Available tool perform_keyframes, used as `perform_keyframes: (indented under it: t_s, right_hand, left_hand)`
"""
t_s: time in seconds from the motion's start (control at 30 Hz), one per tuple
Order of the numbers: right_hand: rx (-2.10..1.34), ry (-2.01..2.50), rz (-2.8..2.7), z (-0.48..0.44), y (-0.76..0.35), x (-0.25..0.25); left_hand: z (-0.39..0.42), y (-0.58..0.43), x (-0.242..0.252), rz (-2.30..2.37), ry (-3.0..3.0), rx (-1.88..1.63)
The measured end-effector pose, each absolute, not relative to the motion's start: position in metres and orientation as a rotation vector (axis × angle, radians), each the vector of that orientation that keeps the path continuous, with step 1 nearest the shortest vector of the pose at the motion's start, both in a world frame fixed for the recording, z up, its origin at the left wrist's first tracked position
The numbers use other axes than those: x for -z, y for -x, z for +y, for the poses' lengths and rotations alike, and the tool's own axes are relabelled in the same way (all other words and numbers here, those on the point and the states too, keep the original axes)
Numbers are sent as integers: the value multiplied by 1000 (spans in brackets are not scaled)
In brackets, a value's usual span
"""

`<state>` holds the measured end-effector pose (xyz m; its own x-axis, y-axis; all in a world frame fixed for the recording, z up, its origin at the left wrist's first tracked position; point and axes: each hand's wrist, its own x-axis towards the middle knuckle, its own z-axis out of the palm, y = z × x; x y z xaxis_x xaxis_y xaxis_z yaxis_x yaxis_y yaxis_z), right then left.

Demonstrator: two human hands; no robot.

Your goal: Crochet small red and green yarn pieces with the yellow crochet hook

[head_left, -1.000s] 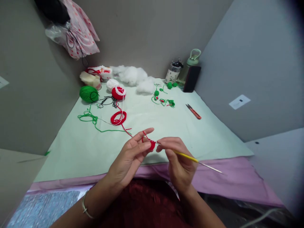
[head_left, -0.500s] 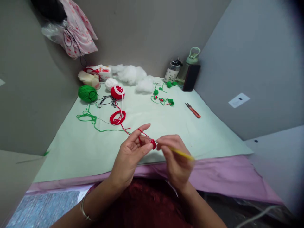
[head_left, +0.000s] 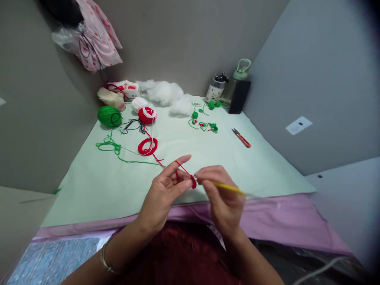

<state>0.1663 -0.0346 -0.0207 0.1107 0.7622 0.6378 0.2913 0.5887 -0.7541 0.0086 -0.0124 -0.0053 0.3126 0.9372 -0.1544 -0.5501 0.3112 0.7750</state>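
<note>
Between thumb and fingers, my left hand (head_left: pixel 166 189) pinches a small red crochet piece (head_left: pixel 193 182). Red yarn (head_left: pixel 182 167) runs taut over its raised index finger and trails back to a red coil (head_left: pixel 147 146) on the table. My right hand (head_left: pixel 222 194) is closed on a crochet hook (head_left: pixel 227 187) with a yellow handle, held like a pencil. The hook's tip is at the red piece, though too small and blurred to tell whether it sits inside a stitch.
Behind the hands lie a green yarn ball (head_left: pixel 109 116), a red ball (head_left: pixel 147 115), a white ball (head_left: pixel 139 105) and white stuffing (head_left: pixel 164 94). Small green crocheted bits (head_left: pixel 202 126) and orange thread snips (head_left: pixel 242 138) are to the right. A bottle (head_left: pixel 230 93) and phone (head_left: pixel 239 97) stand at the back.
Both hands have shifted slightly to the right with the red piece. The hook's handle has tilted nearer to level, and the red yarn on the table has been drawn slightly along.
</note>
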Motion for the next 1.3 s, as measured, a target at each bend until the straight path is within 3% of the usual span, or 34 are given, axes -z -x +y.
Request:
perform_keyframes:
  t_s: [0.07, 0.13, 0.33, 0.43, 0.53, 0.67, 0.8, 1.07, 1.3]
  right_hand:
    - [-154, 984, -1633, -37, -163, 26]
    - [-88, 939, -1642, -38, -162, 30]
    - [-839, 813, -1213, -28, -167, 26]
    - [-981, 771, -1161, -26, -170, 22]
    - [-791, 857, -1288, -31, -172, 19]
    - [-253, 897, -1726, -39, -173, 18]
    - [172, 863, -1946, -39, -173, 22]
    - [-660, 786, -1278, -32, -169, 24]
    - [-547, 854, -1400, -33, -160, 24]
  left_hand:
    - [-14, -11, 6, 685, -679, -1079]
    - [-14, -11, 5, 680, -631, -1025]
    - [-8, -3, 1, 621, -557, -906]
    - [-6, -1, 1, 633, -589, -909]
    - [-6, -1, 2, 693, -651, -982]
    - [-8, -4, 2, 751, -723, -1106]
    - [-9, -6, 4, 705, -566, -1015]
    - [-5, -2, 2, 672, -582, -990]
    - [-14, -8, 9, 732, -787, -1044]
